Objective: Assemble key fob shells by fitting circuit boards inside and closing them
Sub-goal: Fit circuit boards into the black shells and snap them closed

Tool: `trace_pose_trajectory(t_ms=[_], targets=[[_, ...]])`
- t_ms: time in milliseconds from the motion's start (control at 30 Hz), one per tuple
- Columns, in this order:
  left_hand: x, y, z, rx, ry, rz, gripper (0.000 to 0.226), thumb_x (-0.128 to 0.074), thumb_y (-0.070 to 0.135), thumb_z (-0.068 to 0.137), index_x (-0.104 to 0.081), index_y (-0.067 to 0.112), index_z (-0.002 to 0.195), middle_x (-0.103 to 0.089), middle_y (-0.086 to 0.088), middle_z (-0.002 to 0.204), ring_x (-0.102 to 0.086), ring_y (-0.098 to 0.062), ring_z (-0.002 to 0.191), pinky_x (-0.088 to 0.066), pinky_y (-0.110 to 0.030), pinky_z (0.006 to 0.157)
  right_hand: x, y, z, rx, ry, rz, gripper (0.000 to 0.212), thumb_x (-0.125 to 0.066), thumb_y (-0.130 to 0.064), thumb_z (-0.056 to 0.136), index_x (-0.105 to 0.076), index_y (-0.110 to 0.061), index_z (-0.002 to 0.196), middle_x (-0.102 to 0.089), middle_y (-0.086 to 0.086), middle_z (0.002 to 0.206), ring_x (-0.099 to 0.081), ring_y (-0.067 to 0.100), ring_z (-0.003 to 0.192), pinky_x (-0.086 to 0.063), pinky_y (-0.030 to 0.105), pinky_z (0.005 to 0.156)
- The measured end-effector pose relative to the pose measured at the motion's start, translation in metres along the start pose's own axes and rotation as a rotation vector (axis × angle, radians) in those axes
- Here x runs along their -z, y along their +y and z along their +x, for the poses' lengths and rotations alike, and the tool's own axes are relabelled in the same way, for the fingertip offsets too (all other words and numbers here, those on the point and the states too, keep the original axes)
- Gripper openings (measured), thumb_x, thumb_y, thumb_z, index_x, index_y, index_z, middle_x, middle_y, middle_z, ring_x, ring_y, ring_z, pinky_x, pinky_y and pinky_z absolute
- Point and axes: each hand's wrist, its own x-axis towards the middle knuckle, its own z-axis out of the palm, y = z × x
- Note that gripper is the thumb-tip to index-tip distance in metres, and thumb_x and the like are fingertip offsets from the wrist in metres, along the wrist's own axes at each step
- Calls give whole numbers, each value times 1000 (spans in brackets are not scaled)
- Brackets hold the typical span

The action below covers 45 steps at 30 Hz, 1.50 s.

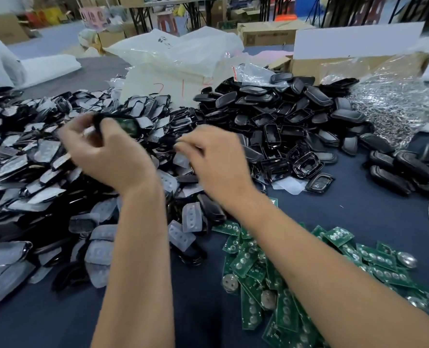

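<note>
Fingers of the left hand (pixel 108 156) pinch a black key fob shell (pixel 118 124) left of frame centre, a green circuit board seated inside it. Beside it, the blurred right hand (pixel 208 156) curls its fingers; whether they hold anything cannot be told. Closing looks still to come, and loose circuit boards (pixel 308 267) at lower right suggest many fobs remain.

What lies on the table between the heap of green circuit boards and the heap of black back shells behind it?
In the head view, mostly bare blue table separates the circuit boards from the black shells.
</note>
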Motion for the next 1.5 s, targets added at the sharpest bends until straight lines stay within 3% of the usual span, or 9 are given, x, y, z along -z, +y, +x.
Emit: trace_pose_trajectory(t_ms=[100,200,300,400,667,833,967,1133,1500], targets=[[-9,-14,-42,110,-298,172,21,-62,-3,91,-64,14,102,-66,-3,86,-63,-13,67,-49,-27,62,46,27,-3,-233,219,186,18,-68,-29,99,-84,-23,92,-72,-13,70,-60,0,63,-48,27,65],[-16,-33,-90,156,-787,400,19,-68,8,93,-70,23,104,-70,3,78,-60,-9,62,-48,-26,61,84,53,-16,-428,372,400,20,-72,-24,97,-81,-28,81,-72,-11,66,-58,0,60,-49,22,61],[-17,-49,-109,108,-1196,599,18,-72,16,91,-70,32,97,-63,13,65,-55,-5,58,-43,-23,61,111,75,-32,-608,365,522,13,-74,-21,96,-82,-22,86,-74,-2,76,-61,16,70,-53,35,68],[-17,-60,-121,-85,-1366,798,19,-72,23,89,-74,35,104,-59,18,71,-56,-1,68,-42,-22,61,129,91,-49,-610,328,467,14,-75,-20,96,-83,-24,85,-78,-1,82,-70,17,77,-59,38,72],[-14,-62,-126,-176,-1159,665,22,-57,17,102,-77,20,110,-73,9,101,-65,-8,95,-53,-32,89,132,104,-65,-447,212,318,14,-74,-19,96,-81,-23,85,-78,4,78,-68,19,71,-53,33,66],[-10,-54,-120,225,-1316,478,20,-62,17,102,-79,15,92,-74,-1,76,-65,-12,56,-49,-25,52,131,101,-66,-319,52,222,10,-73,-22,94,-79,-25,87,-77,1,80,-71,25,76,-57,40,70],[-6,-49,-119,464,-1285,355,13,-66,9,100,-78,8,94,-76,-13,83,-70,-20,62,-57,-24,58,127,102,-67,-389,170,331,9,-79,-24,91,-72,-21,86,-70,4,68,-55,13,57,-46,32,59],[-5,-49,-126,699,-1177,207,10,-62,3,101,-69,-3,97,-73,-26,98,-77,-29,76,-62,-26,69,130,101,-66,-478,291,557,8,-79,-12,91,-72,-15,94,-76,4,79,-61,13,62,-52,26,58],[-3,-50,-127,472,-1336,277,9,-69,3,97,-73,7,104,-76,-16,95,-76,-25,86,-62,-30,67,135,99,-66,-498,350,640,13,-78,-4,90,-70,-12,94,-75,2,74,-67,14,64,-57,26,62]])
